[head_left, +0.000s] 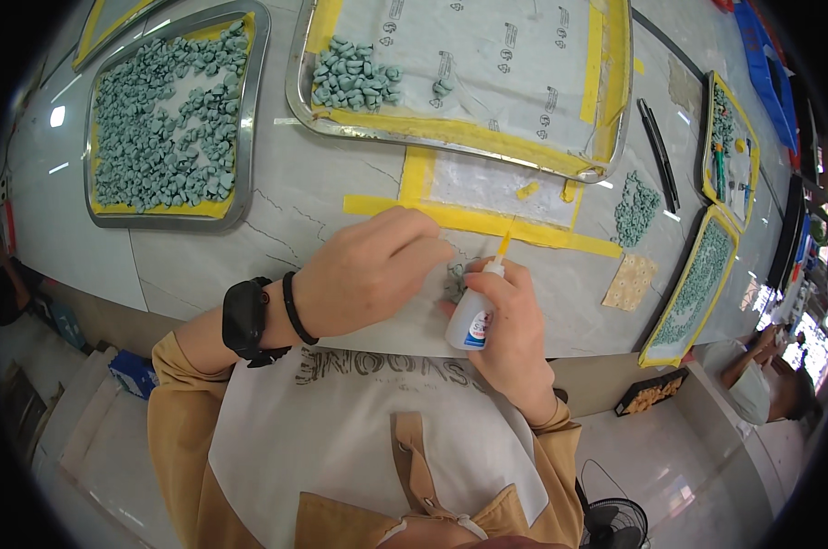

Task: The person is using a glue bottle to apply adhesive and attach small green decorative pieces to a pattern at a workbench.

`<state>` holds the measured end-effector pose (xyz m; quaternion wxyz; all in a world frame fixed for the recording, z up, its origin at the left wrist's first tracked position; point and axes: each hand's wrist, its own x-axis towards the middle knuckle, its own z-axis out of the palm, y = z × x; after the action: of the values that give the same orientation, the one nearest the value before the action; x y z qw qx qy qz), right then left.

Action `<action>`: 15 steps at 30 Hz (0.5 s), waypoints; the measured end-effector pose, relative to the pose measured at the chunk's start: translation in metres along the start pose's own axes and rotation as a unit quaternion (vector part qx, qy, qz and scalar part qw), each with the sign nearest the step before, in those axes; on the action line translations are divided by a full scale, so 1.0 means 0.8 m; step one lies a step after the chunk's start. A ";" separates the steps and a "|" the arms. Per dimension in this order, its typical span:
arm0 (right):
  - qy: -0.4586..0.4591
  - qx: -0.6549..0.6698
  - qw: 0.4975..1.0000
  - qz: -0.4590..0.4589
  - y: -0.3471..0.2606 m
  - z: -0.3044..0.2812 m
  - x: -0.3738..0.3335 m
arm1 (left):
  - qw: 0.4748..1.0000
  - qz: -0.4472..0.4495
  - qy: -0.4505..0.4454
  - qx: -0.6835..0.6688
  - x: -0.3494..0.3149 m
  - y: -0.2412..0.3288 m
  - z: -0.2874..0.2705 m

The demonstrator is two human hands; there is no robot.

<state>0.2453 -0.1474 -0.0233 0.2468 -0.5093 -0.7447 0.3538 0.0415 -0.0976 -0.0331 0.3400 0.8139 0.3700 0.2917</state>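
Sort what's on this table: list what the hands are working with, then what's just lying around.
In use:
- left hand, fingers on small green pieces
- right hand, holding a glue bottle with a yellow nozzle

Lying about:
- tray of green pieces
- lined tray with a smaller heap
- loose heap
- black sticks
- beige patterned square

The scene is bright and evenly lit from overhead. White glare patches sit on the pale marble table (249, 229) at the far left, and the steel rims of the trays (249, 110) catch shiny highlights. Shadows are soft and short, lying under the hands near the table's near edge. The fisheye lens bends straight edges toward the rim, and a black vignette fills the corners. The centre is sharp; the right edge is smeared, compressed and partly overexposed, and the floor below looks softer.
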 end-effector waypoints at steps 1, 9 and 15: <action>0.002 -0.010 1.000 -0.014 0.001 0.003 0.004 | 0.999 -0.023 0.020 -0.013 0.001 0.002 -0.004; 0.052 0.018 0.995 -0.084 -0.014 0.005 0.033 | 0.968 -0.129 0.100 -0.193 0.003 -0.006 -0.028; 0.146 0.147 0.938 -0.277 0.014 -0.019 0.026 | 0.811 -0.217 0.006 -0.543 -0.005 0.005 -0.029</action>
<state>0.2556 -0.1215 -0.0220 0.5131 -0.2873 -0.7518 0.2985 0.0240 -0.0950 -0.0176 0.7791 0.3934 0.3205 0.3681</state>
